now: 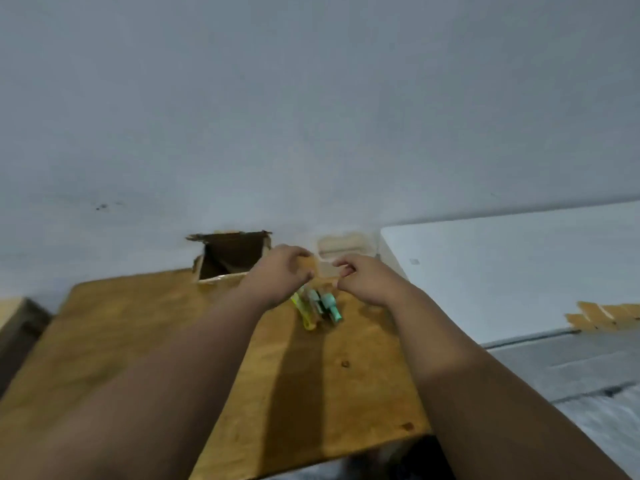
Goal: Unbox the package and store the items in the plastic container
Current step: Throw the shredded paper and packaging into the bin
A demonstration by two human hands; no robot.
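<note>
wooden table (138, 341) bearing open cardboard box (230, 256), clear plastic container (343, 249), coloured markers (317, 306)

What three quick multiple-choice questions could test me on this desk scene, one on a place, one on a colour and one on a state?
1. Where does the cardboard box stand?
A. at the far edge of the wooden table, by the wall
B. on the floor
C. on the white surface at the right

2. What colour is the leftmost of the pens?
A. red
B. yellow
C. black

3. What state is the box in?
A. taped shut
B. crushed flat
C. open at the top

Answers:
1 A: it sits at the table's back edge against the wall.
2 B: the pen nearest the left hand is yellow.
3 C: its dark inside shows.

The right hand and left hand seem to pinch clear packaging, too blurred to confirm.
</note>
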